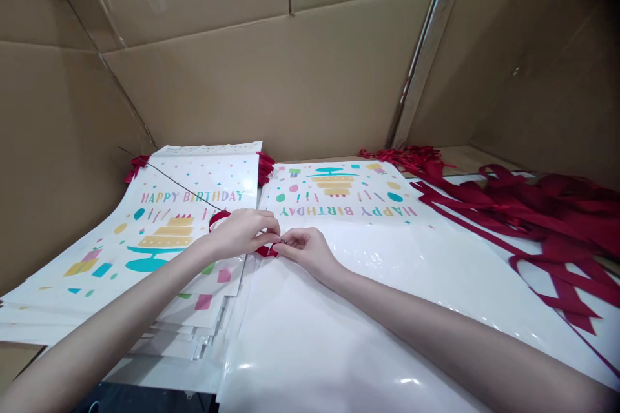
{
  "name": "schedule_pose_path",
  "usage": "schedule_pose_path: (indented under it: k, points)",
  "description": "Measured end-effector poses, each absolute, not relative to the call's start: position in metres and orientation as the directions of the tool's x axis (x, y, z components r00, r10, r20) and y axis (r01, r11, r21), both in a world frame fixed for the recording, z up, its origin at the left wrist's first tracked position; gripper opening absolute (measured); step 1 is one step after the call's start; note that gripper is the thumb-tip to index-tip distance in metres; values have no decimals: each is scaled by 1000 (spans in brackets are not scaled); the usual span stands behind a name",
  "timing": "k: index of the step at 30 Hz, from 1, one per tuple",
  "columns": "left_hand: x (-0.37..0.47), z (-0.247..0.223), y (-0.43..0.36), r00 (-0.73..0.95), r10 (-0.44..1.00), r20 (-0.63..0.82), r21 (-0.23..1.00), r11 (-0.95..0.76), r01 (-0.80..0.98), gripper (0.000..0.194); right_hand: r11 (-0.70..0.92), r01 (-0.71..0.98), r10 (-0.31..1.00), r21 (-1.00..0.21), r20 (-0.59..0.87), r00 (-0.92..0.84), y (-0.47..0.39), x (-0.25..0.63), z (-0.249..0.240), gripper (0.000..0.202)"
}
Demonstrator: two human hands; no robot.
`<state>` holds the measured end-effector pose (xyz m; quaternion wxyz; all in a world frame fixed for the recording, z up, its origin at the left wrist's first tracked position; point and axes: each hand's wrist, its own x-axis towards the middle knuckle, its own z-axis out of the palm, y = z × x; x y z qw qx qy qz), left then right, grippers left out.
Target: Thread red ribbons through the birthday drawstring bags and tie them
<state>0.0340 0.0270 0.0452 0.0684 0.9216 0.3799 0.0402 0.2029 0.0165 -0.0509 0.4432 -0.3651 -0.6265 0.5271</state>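
Note:
My left hand (pixel 247 231) has its fingers pinched around a thin dark rod or wire (pixel 179 185), which slants from the back left down to my fingertips. My right hand (pixel 307 251) is closed in a pinch at the end of a red ribbon (pixel 265 251), close beside my left fingers. A loop of the same ribbon shows behind my left hand. Both hands are over the edge of a large glossy white sheet (pixel 387 271) printed with a cake and "HAPPY BIRTHDAY", upside down to me. The fingers partly hide the ribbon and the rod's end.
At left lies a pile of similar birthday-printed sheets (pixel 159 171), with red ribbon bunches at its far corners. Loose red ribbons (pixel 557 213) spread over the right side, and another red bundle (pixel 411 158) lies at the back. Cardboard walls (pixel 242 84) rise behind and at both sides.

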Motion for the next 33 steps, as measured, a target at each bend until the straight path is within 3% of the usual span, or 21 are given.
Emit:
schedule_pose_path:
  k: [3, 6, 10, 13, 20, 25, 28, 33]
  points:
    - [33, 44, 29, 711, 703, -7, 177, -699, 693, 16, 197, 63, 929, -978, 166, -332, 14, 203, -48, 25]
    - [30, 45, 31, 711, 702, -37, 178, -696, 696, 17, 334, 276, 906, -901, 226, -358, 9, 207, -42, 24]
    - [20, 42, 32, 710, 702, -48, 184, -693, 697, 20, 549, 650, 833, -525, 279, -478, 1, 216, -37, 41]
    - [12, 39, 30, 701, 709, -74, 206, -677, 706, 21, 566, 746, 822, -351, 173, -543, -3, 219, -39, 56]
    - [-1, 45, 22, 647, 749, -146, 247, -605, 757, 25, 635, 712, 763, -298, 99, -639, -3, 219, -36, 57]
    - [-1, 54, 16, 697, 704, -135, 341, -627, 700, 25, 756, 564, 632, -333, 146, -761, 5, 225, -33, 54]
    - [0, 53, 14, 709, 677, -198, 391, -608, 691, 26, 789, 514, 592, -337, 193, -782, 8, 226, -32, 52]
    - [-1, 42, 18, 672, 665, -326, 367, -566, 738, 17, 795, 483, 592, -368, 295, -750, 5, 223, -28, 37]
